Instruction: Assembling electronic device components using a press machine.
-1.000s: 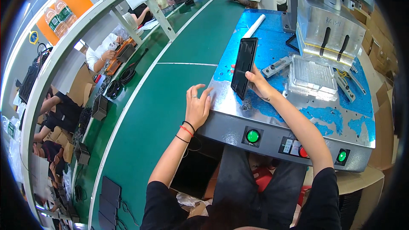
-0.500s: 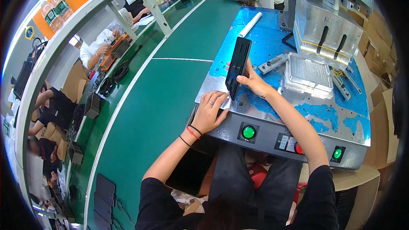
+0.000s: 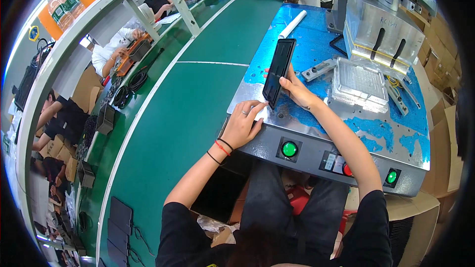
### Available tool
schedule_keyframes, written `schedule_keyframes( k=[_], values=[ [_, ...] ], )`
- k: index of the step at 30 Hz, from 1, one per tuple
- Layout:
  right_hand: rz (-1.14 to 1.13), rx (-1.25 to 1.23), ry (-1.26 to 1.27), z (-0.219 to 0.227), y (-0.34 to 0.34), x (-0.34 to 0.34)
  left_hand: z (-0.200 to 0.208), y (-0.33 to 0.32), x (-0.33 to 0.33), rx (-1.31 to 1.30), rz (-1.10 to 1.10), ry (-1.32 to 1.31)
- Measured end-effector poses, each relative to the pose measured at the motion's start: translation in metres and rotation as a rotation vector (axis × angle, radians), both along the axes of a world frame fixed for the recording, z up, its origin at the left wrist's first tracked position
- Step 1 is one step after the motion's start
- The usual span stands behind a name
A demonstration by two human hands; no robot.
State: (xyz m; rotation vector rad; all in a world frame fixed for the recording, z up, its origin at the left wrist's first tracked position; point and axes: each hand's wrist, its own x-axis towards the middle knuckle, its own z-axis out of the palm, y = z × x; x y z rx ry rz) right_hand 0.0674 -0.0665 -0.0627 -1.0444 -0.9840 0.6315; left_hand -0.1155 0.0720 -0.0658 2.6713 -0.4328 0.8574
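Over the tabletop [image 3: 373, 127], right hand [image 3: 298, 92], fingers clamped on black panel [image 3: 279, 69], panel tilted; left hand [image 3: 242, 124] by panel's lower end, thumb and fingers apart, contact unclear.

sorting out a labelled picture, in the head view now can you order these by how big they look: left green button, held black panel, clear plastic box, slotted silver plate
Largest to smallest, by area:
1. slotted silver plate
2. clear plastic box
3. black panel, though longer than the box
4. left green button
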Motion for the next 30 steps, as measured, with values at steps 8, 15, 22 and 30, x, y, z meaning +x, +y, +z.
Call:
schedule_keyframes(
  k=[8,15,22,30],
  values=[
    [-0.008,-0.039,0.007,0.0031,-0.0012,-0.0011,0.0013,-0.0003,-0.0004,0.023,0.011,0.0],
    [0.021,-0.034,0.051,0.0029,0.0,0.0007,0.0013,-0.0003,0.0002,0.05,0.037,0.01],
    [0.032,-0.061,0.074,0.0054,-0.0012,-0.0009,0.0004,0.0,0.0004,0.05,0.03,-0.006],
    [0.036,-0.066,0.098,0.0057,-0.0015,-0.0015,-0.0005,0.0001,0.0008,0.052,0.033,-0.002]
  ],
)
